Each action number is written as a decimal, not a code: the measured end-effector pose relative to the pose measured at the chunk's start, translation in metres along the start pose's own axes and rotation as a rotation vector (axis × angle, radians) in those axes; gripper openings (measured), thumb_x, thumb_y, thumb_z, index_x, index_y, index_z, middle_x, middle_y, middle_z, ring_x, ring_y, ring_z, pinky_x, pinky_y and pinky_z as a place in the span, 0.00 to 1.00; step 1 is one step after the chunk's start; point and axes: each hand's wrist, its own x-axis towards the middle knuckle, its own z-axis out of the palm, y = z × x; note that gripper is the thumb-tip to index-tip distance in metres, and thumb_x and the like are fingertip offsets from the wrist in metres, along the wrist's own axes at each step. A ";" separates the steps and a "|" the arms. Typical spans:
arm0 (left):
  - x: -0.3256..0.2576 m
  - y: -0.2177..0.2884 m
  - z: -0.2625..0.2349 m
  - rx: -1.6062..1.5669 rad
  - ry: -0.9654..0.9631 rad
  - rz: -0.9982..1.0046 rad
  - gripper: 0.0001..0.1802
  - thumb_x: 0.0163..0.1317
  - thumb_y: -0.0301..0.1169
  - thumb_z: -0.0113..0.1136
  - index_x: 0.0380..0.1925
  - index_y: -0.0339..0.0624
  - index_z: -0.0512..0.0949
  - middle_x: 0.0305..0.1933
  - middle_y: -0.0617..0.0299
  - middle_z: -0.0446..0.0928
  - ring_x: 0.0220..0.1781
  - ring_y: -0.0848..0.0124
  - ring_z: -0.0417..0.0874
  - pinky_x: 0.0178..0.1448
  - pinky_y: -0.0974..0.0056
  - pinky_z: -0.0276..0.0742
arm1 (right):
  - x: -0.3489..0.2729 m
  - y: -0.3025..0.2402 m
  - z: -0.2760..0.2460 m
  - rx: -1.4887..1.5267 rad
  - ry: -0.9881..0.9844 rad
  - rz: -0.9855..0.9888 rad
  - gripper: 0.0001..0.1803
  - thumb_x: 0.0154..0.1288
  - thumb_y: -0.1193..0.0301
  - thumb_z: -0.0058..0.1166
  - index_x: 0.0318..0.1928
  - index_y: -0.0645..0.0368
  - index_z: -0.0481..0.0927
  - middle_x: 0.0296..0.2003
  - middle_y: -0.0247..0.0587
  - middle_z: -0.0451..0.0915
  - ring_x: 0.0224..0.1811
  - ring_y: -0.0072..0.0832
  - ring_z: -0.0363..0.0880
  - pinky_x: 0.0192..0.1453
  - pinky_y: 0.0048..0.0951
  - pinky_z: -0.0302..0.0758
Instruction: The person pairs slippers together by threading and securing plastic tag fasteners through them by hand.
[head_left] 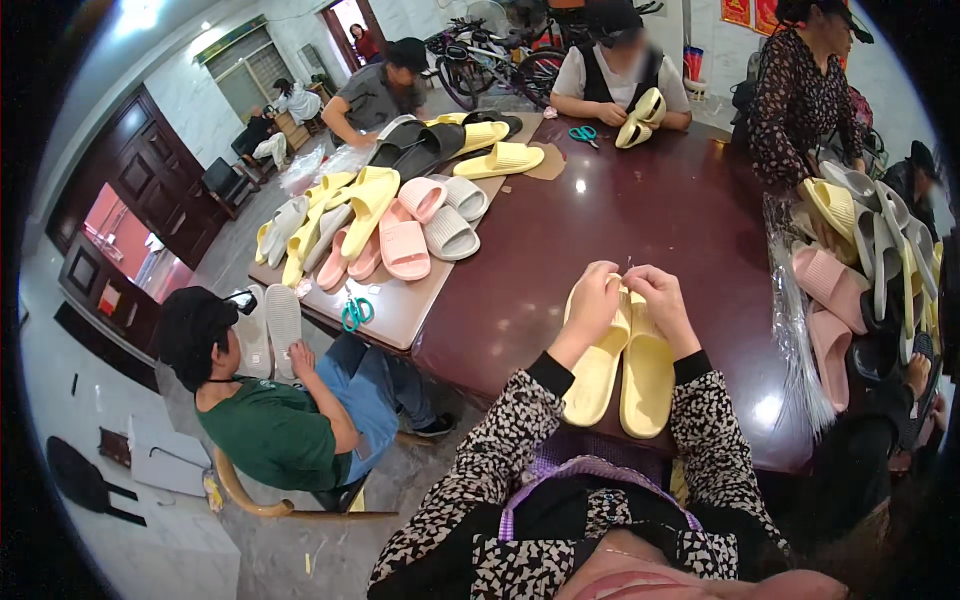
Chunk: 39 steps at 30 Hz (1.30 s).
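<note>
A pair of pale yellow slide slippers lies at the near edge of the dark red table [560, 240], the left slipper [592, 385] beside the right slipper [648, 390], heels toward me. Over their front straps, my left hand [596, 308] and my right hand [660, 300] come close together, fingers bent in a pinch. A thin strand seems to stick up between the fingertips, too fine to make out. The hands hide most of the straps and toes.
Slippers in yellow, pink [404, 248], grey and black are heaped at the left. Clear plastic strips [795, 320] and another slipper heap [830, 280] lie right. Teal scissors [357, 312] rest near the left edge, more scissors [583, 134] farther back. Several people work around the table.
</note>
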 end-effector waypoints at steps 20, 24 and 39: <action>0.009 -0.007 0.014 -0.086 -0.188 -0.301 0.08 0.56 0.30 0.59 0.30 0.36 0.81 0.29 0.52 0.81 0.34 0.63 0.84 0.40 0.61 0.77 | -0.021 0.008 -0.001 -0.103 0.284 -0.228 0.07 0.62 0.76 0.54 0.37 0.69 0.82 0.38 0.40 0.82 0.42 0.24 0.79 0.49 0.24 0.73; 0.014 -0.014 0.007 -0.513 -0.111 -0.370 0.04 0.61 0.26 0.57 0.33 0.38 0.79 0.25 0.68 0.77 0.24 0.81 0.74 0.26 0.75 0.69 | -0.018 -0.008 0.006 -0.024 0.241 -0.062 0.09 0.63 0.75 0.53 0.38 0.69 0.82 0.35 0.38 0.83 0.39 0.22 0.78 0.45 0.23 0.74; 0.011 -0.011 0.014 -0.816 -0.132 -0.601 0.03 0.64 0.26 0.56 0.34 0.41 0.78 0.23 0.71 0.74 0.19 0.86 0.68 0.21 0.80 0.59 | -0.016 0.013 0.015 0.032 0.223 -0.034 0.05 0.62 0.75 0.54 0.34 0.64 0.81 0.27 0.31 0.81 0.29 0.14 0.76 0.34 0.19 0.73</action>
